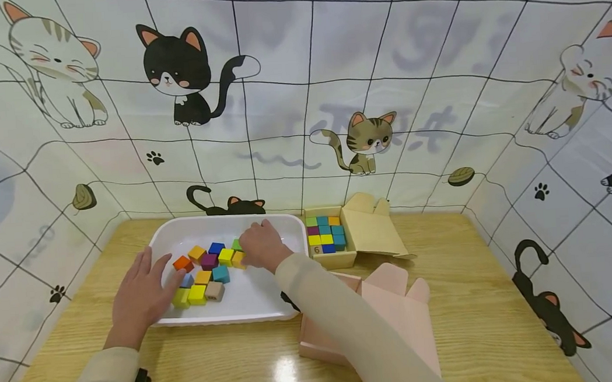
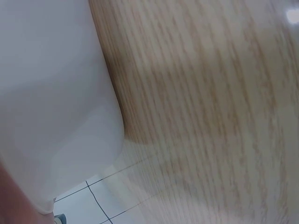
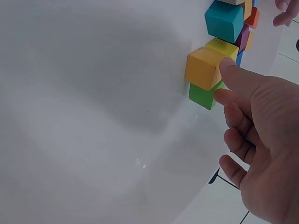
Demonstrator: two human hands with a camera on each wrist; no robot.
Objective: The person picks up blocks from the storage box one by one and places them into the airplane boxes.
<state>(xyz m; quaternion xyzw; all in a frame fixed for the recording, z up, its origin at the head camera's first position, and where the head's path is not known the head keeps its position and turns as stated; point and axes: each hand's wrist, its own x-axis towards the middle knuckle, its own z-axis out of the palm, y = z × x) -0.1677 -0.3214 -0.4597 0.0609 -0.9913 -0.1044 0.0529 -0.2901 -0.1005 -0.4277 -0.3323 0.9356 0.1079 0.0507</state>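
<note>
Colored cubes, such as a yellow cube, a purple cube and a teal cube, lie grouped in a white tray. My right hand reaches over the tray. Its thumb touches an orange cube, with the index fingertip near a green cube; whether it pinches the orange cube is unclear. At the tray's left edge is my left hand, fingers extended and thumb near the cubes. Only a sliver of it shows in the left wrist view, beside the tray wall.
Right of the tray stands a yellow box, lid open, holding rows of cubes. Nearer, a pink box lies open, partly hidden under my right sleeve. Everything stands on a wooden table, with cat-patterned cloth behind.
</note>
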